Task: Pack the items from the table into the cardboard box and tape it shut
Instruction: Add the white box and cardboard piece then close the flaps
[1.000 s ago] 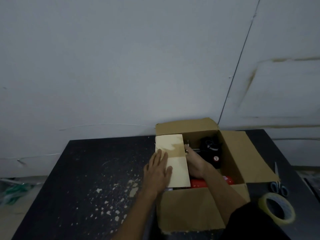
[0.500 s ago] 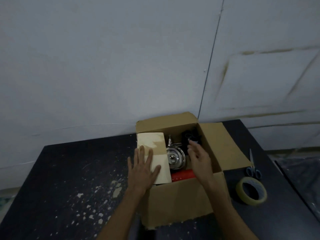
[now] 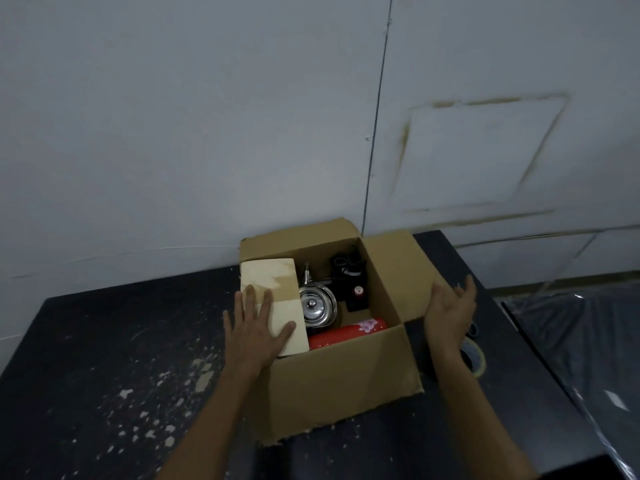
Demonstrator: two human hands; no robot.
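The cardboard box (image 3: 341, 379) stands open on the black table (image 3: 86, 341) near the wall. Inside lie a steel kettle (image 3: 317, 306), a black device (image 3: 351, 282) and a red cylinder (image 3: 346, 334). My left hand (image 3: 256, 330) rests flat, fingers spread, on the pale left flap (image 3: 273, 289), which is folded inward over the box. My right hand (image 3: 450, 311) is open at the outer edge of the right flap (image 3: 398, 275), which slopes outward. A roll of tape (image 3: 472, 356) lies on the table behind my right wrist, partly hidden.
Blue-handled scissors (image 3: 472, 329) lie just beyond the tape, mostly hidden by my hand. Pale paint flecks cover the table's left front. A grey wall stands close behind the box. Plastic sheeting lies off the table's right edge.
My right hand has come out of the box and moved right to the edge of the right flap. My left hand has stayed on the left flap. The view has shifted right.
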